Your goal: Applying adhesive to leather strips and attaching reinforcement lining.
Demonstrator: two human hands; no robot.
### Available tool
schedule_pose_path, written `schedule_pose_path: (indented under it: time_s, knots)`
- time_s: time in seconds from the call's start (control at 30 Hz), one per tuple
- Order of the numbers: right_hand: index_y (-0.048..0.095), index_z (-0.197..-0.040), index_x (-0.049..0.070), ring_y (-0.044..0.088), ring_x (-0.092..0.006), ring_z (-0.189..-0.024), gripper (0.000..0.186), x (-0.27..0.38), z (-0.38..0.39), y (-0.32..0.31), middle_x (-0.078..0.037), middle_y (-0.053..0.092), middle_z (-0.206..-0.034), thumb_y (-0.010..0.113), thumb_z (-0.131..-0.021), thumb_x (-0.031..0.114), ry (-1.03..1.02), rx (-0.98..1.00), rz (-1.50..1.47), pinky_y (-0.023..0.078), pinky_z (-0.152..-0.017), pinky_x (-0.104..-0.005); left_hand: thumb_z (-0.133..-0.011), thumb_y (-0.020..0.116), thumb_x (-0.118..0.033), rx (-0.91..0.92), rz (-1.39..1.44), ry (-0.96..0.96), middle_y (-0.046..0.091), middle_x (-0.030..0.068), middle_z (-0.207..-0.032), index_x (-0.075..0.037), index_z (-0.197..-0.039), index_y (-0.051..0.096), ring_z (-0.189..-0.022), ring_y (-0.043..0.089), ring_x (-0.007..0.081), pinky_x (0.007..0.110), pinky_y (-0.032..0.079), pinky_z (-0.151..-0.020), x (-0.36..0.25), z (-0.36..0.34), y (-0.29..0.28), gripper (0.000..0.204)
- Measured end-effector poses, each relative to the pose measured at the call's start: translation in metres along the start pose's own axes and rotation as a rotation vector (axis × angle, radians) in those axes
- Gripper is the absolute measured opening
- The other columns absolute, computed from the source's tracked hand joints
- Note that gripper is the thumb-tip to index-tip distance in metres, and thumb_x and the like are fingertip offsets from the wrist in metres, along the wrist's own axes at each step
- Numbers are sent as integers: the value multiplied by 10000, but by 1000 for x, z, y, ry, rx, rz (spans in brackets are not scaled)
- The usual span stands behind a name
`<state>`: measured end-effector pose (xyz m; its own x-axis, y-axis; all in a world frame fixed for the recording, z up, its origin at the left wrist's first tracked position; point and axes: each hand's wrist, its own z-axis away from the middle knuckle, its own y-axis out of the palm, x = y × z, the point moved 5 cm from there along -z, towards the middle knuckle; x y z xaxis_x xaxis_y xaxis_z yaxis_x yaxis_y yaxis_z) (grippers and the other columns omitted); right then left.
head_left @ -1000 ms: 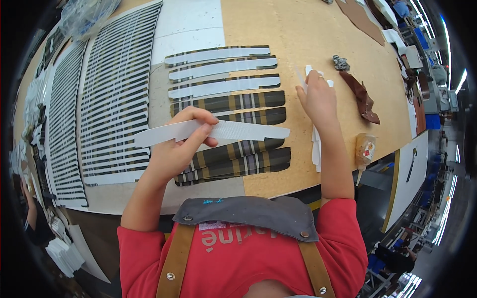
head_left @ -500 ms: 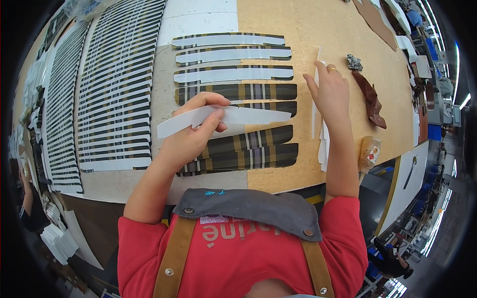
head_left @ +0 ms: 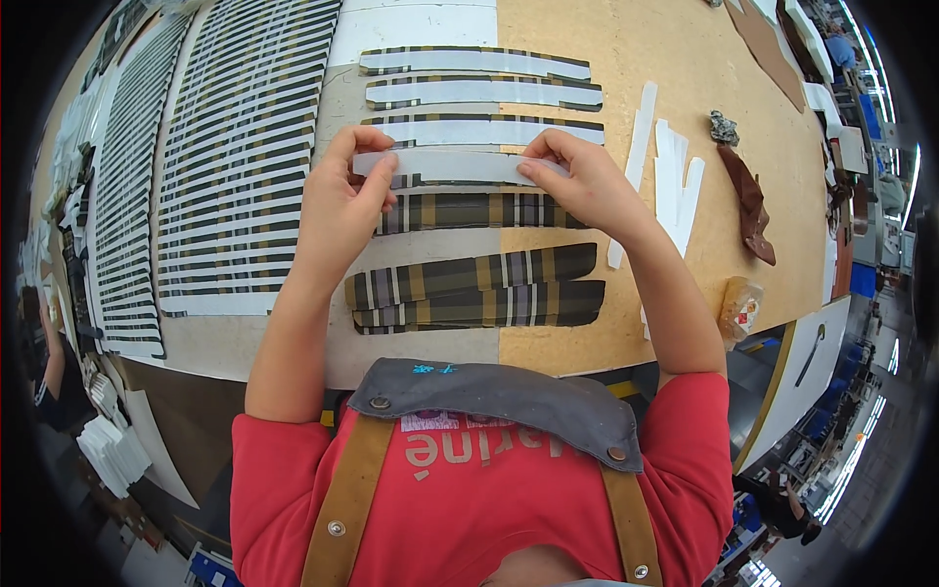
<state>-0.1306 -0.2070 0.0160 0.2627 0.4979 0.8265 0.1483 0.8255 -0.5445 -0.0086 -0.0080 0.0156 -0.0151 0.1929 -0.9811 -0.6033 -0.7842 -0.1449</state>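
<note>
My left hand (head_left: 349, 191) pinches the left end of a white strip (head_left: 450, 166) between thumb and fingers. My right hand (head_left: 572, 181) grips the other end, so the strip lies level over a plaid piece. Just below it is a bare plaid strip (head_left: 460, 212), with overlapping plaid pieces (head_left: 469, 293) nearer me. Farther back, several plaid strips (head_left: 474, 59) carry white backings. Loose white strips (head_left: 673, 181) lie just right of my right hand.
Long rows of striped pieces (head_left: 235, 157) fill the table's left. At right are a brown scrap (head_left: 745, 205), a grey crumpled lump (head_left: 723, 127), a glue bottle (head_left: 740, 311) and a side board (head_left: 792, 382). A co-worker's arm (head_left: 51, 352) shows at far left.
My left hand has moved up with the white strip. My right hand has left the loose strips, moved left and taken the strip's other end.
</note>
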Motion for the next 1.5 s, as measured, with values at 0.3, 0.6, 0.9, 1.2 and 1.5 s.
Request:
schedule_pose_path:
  time_s: [0.3, 0.6, 0.9, 1.2, 1.5]
  knots:
    - [586, -835, -4, 602, -286, -729, 288, -6, -15, 7, -166, 636, -780, 586, -856, 283, 56, 27, 211, 463, -672, -352, -846, 577, -67, -40, -534, 182, 598, 23, -867, -14, -963, 546, -559, 443, 65, 207, 384, -533, 2, -4, -2, 132]
    - [602, -900, -8, 495, -107, -646, 222, 9, -19, 18, -39, 546, -662, 563, -882, 210, 356, 193, -214, 422, -600, -238, -919, 481, -55, -6, 759, 386, 520, 31, -921, -37, -1063, 503, -799, 518, 122, 268, 466, -752, -34, 1, -57, 147]
    - [572, -859, 1, 577, -323, -793, 95, 34, -31, 56, -142, 570, -880, 585, -802, 76, -136, 252, 405, 478, -694, -393, -872, 466, -32, 523, 1386, 484, 414, 42, -958, -86, -1146, 382, -932, 426, 184, 381, 397, -959, -42, 8, -87, 292]
    - [527, -816, -21, 548, -326, -753, 81, 44, -31, 59, -144, 527, -811, 559, -755, 21, -457, 219, 483, 462, -669, -410, -917, 414, -61, 532, 1322, 585, 412, 51, -981, -68, -1170, 364, -928, 431, 181, 368, 415, -929, -44, 12, -94, 259]
    - [529, -834, -12, 552, -212, -702, 153, 34, -36, 44, -120, 574, -753, 538, -842, 140, 29, 282, 264, 456, -662, -305, -957, 364, -74, 602, 1312, 625, 453, 79, -1025, -33, -1188, 379, -1093, 471, 216, 381, 393, -993, -46, 12, -93, 235]
